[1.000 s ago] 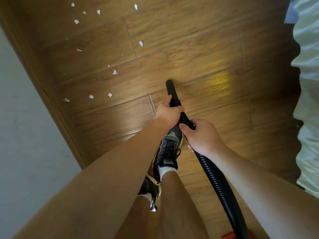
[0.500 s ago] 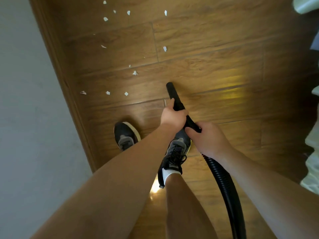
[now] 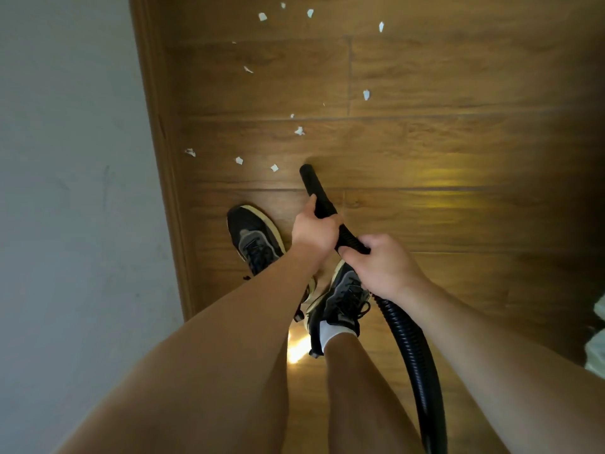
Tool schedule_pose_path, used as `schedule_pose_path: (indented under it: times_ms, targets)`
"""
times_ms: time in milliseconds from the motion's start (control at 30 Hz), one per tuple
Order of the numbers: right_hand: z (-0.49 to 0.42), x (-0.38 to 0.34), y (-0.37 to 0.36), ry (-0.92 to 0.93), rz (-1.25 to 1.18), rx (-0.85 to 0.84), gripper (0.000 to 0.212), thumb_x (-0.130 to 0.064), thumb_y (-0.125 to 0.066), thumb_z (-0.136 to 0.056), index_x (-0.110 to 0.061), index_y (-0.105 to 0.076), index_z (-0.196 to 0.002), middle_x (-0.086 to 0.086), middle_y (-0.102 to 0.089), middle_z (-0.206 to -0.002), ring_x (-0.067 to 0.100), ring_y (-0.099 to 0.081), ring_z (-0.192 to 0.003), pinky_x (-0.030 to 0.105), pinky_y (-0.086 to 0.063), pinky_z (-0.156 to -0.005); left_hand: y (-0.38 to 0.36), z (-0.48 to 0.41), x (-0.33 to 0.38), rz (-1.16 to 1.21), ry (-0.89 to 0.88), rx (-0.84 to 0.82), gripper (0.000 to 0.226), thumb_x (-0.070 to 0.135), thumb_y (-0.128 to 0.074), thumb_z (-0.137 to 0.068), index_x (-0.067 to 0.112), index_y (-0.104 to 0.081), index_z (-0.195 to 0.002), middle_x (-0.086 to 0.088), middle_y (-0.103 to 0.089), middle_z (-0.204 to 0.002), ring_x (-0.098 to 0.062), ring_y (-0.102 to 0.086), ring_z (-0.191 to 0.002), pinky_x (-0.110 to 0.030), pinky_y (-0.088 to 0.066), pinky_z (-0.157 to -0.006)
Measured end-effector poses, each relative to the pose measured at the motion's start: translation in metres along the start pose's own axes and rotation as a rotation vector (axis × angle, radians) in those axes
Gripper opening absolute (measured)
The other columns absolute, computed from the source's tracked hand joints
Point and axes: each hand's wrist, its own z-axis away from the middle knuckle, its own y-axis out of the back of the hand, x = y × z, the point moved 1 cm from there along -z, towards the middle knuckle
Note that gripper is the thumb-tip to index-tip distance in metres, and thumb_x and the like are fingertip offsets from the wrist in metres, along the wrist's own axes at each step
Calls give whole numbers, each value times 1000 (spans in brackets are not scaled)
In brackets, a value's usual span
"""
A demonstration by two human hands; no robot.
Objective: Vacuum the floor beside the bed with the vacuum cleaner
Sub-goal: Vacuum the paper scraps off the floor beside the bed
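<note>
A black vacuum hose (image 3: 409, 348) runs up from the lower right and ends in a smooth black nozzle (image 3: 312, 183) that points down at the wooden floor (image 3: 458, 142). My left hand (image 3: 314, 229) grips the nozzle tube just behind its tip. My right hand (image 3: 383, 267) grips the ribbed hose right behind the left one. Several white paper scraps (image 3: 274, 168) lie on the floor ahead and to the left of the nozzle tip, the nearest a short way from it.
A grey wall (image 3: 72, 191) with a wooden skirting board (image 3: 163, 158) runs along the left. My two black sneakers (image 3: 255, 237) stand under my arms. Pale bedding (image 3: 597, 335) shows at the right edge.
The view has shifted left toward the wall and my left foot has stepped forward. The nozzle now sits closer to the paper scraps. Both hands keep their hold on the hose.
</note>
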Motion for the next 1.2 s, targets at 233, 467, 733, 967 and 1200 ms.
schedule_pose_path:
  times_ms: [233, 467, 733, 967, 1200]
  targets:
    - [-2, -19, -19, 26, 63, -28, 30, -44, -63, -92, -21, -64, -72, -6, -53, -47, 15, -52, -41, 29, -38, -46, 30, -1, -7, 60, 17, 34, 79, 19, -67, -90, 25, -27, -159, -1, -61, -125, -21, -63, -107, -34, -54, -91]
    - [-17, -51, -36, 22, 80, -65, 29, -45, -62, -91, -21, -66, -76, -5, -52, -46, 19, -53, -42, 34, -41, -47, 61, -12, -2, 146, 53, 79, 77, 20, -67, -92, 25, -28, -159, -4, -53, -145, -25, -57, -124, -41, -48, -107]
    - [-30, -91, -47, 33, 178, -59, 31, -45, -63, -93, -19, -67, -77, -2, -55, -50, 20, -55, -44, 31, -42, -48, 92, -24, 13, 213, 77, 90, 78, 18, -66, -92, 28, -28, -159, -3, -55, -143, -21, -60, -114, -27, -49, -83]
    - [-29, -112, -53, 22, 219, -78, 32, -42, -61, -96, -12, -71, -93, 4, -58, -60, 23, -60, -53, 30, -42, -51, 107, -28, 16, 237, 76, 95, 78, 19, -67, -91, 27, -28, -159, -2, -51, -146, -18, -56, -117, -26, -43, -84]
    - [-32, -125, -60, 26, 229, -82, 31, -39, -62, -97, -10, -72, -95, 3, -55, -58, 21, -56, -51, 21, -36, -41, 120, -33, 17, 225, 71, 111, 78, 20, -67, -92, 30, -28, -159, -3, -50, -148, -21, -57, -121, -29, -48, -90]
